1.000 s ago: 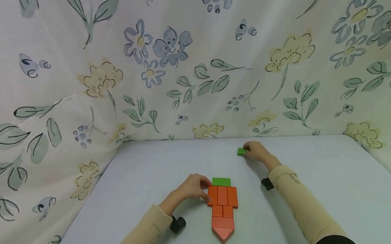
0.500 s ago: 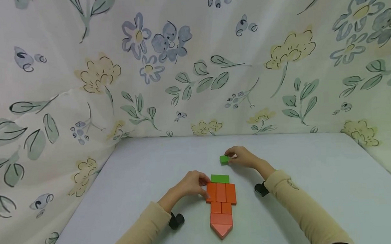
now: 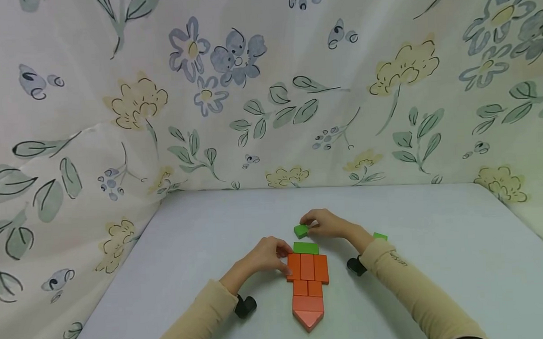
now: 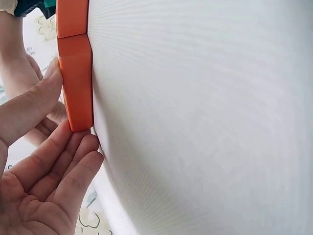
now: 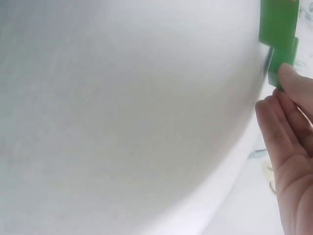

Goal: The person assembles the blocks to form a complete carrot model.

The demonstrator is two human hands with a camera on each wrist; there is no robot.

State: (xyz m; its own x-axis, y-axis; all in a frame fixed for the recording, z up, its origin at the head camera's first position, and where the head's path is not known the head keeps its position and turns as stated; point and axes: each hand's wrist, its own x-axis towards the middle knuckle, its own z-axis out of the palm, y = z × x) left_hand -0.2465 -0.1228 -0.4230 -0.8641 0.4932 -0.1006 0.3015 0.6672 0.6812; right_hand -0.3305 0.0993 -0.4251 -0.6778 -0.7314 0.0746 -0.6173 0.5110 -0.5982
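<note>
In the head view a flat row of blocks lies on the table. Three upright orange blocks (image 3: 307,266) sit side by side, with two smaller orange blocks (image 3: 307,288) and a pinkish-red pointed end (image 3: 308,318) nearer me. A green block (image 3: 306,247) touches their far edge. My left hand (image 3: 266,255) holds the leftmost orange block (image 4: 77,83) between thumb and fingers at its outer side. Just beyond the green block, my right hand (image 3: 329,223) pinches a small green block (image 3: 301,231), tilted slightly. The right wrist view shows its thumb on this block (image 5: 281,66).
Another green piece (image 3: 380,236) peeks out behind the right sleeve, mostly hidden. The white table (image 3: 202,232) ends at a floral cloth (image 3: 270,134) at the back and left. Each wrist wears a black camera (image 3: 246,307).
My right hand has brought the small green block left and toward me, up to the far end of the row. The green piece by the sleeve has come into sight. My left hand stays put.
</note>
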